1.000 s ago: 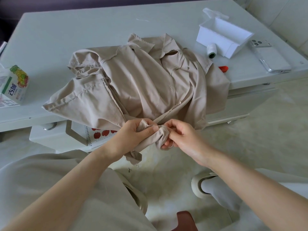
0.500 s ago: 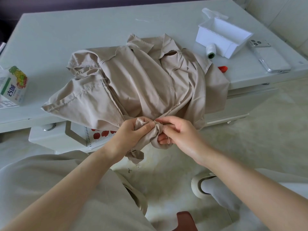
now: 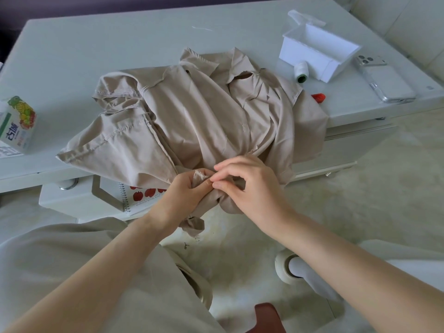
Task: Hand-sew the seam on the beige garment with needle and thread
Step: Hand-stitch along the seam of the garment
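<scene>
- Beige garment (image 3: 192, 121) lies heaped across the middle of the desk (image 3: 120, 51). Its lower edge spills off the front edge of the desk toward the centre of the frame, where both hands meet it.
- Left hand (image 3: 185, 191): fingers curled round a bunched fold, with the thumb pressing a raw, frayed edge up into view.
- Right hand (image 3: 249, 186): thumb and forefinger are drawn tight together at that same edge, touching the left thumb. The lower fingers curl round the cloth beneath.
- No needle or thread shows at the fingertips. I cannot tell whether the pinch holds a needle.
- Step in hand, as I judge it: setting or passing a stitch at the seam edge, with the left hand steadying the fold.
- The next move likely calls for keeping the fold taut and the two layers aligned. The right hand then drives or draws through close to the edge and pulls the thread clear of the loose heap.
- Thread spool (image 3: 301, 72) stands at upper right, just beside a white box (image 3: 319, 54) and well apart from the hands.
- Phone (image 3: 384, 80) lies at far right, and a carton (image 3: 18, 126) sits at the left edge.
</scene>
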Demonstrator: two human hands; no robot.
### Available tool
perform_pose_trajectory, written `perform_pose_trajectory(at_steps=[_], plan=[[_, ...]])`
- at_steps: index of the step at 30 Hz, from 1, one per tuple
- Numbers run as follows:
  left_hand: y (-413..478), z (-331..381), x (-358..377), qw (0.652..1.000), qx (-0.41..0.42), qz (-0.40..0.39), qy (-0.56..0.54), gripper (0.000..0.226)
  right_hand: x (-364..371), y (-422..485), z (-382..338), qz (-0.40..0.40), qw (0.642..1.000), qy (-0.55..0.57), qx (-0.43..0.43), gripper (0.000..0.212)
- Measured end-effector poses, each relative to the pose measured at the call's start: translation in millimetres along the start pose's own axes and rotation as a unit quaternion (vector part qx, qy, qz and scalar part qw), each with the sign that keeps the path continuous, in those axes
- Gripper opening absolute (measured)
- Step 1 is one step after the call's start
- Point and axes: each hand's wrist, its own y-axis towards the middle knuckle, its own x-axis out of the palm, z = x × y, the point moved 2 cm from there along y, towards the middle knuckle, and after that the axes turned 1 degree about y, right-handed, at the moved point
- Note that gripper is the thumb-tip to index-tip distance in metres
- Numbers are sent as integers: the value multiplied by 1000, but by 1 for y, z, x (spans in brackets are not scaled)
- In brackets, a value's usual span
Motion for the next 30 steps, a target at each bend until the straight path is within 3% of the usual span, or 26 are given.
perform_pose_trajectory(at_steps=[8,11,17,22,26,30], plan=[[1,-2,0,1000,-19,-11,-11,42,-1,3,0,-72,994,-57,-54,6],[0,-1,1,998,-48,-26,-38,26,-6,5,0,-78,995,-45,-47,7],[1,5,3,999,-37,-12,-22,25,-10,6,-5,-54,997,1,-49,8],[3,3,5,999,-15,10,34,35,-13,2,-19,-41,989,141,14,10],[8,1,3,998,14,27,52,21,-18,-4,-24,-72,954,271,104,18],[15,-2,1,992,52,99,63,18,-21,-32,-7,-124,943,256,171,17]])
